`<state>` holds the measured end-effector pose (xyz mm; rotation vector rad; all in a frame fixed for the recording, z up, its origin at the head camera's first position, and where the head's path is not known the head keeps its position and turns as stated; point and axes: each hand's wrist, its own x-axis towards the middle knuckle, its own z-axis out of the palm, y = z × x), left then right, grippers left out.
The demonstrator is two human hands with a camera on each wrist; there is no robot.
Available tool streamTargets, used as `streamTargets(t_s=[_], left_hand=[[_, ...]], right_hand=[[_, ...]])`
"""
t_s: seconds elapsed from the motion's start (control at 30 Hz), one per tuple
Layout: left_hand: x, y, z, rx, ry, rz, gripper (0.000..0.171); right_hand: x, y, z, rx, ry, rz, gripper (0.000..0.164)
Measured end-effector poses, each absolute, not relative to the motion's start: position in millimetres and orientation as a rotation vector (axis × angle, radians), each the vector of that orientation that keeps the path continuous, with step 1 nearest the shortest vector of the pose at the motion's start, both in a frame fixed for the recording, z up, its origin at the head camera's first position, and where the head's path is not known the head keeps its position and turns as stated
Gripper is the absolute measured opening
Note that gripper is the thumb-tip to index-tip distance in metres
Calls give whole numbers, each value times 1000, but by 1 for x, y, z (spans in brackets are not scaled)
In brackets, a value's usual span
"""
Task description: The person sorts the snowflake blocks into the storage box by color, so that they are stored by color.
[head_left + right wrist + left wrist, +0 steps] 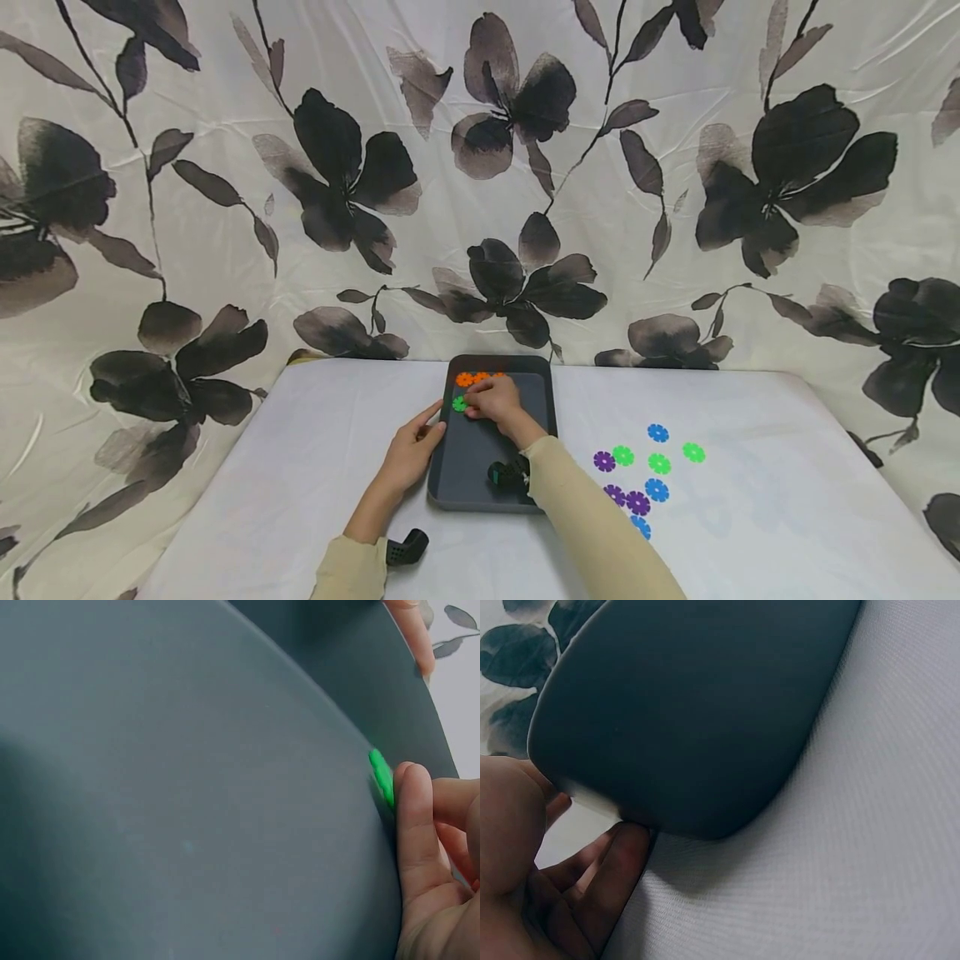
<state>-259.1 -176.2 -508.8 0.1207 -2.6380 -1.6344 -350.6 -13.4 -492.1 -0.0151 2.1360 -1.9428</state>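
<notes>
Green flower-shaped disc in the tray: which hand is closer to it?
Right. The right hand has its fingers at the green flower-shaped disc; the left hand is farther off, touching the tray's left edge.

Looks like smooth, matt plastic in the tray point(468, 467) at six o'clock, smooth plastic in the discs point(659, 464) towards four. Shows matt, fine-textured cloth across the bench point(765, 500), creased, faintly glossy fabric in the backdrop point(660, 58) at twelve.
</notes>
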Motion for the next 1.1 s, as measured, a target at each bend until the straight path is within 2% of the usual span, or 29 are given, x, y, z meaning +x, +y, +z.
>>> streamTargets(t_s=[0.63,1.1], left_hand=[[-258,-176,-508,115,-2633,-1631,45],[-258,-174,-508,123,-2622,-1613,46]], right_hand=[[-353,-11,-486,-38,2101,-1920,16],[-346,37,-421,-306,2237,-1794,22]])
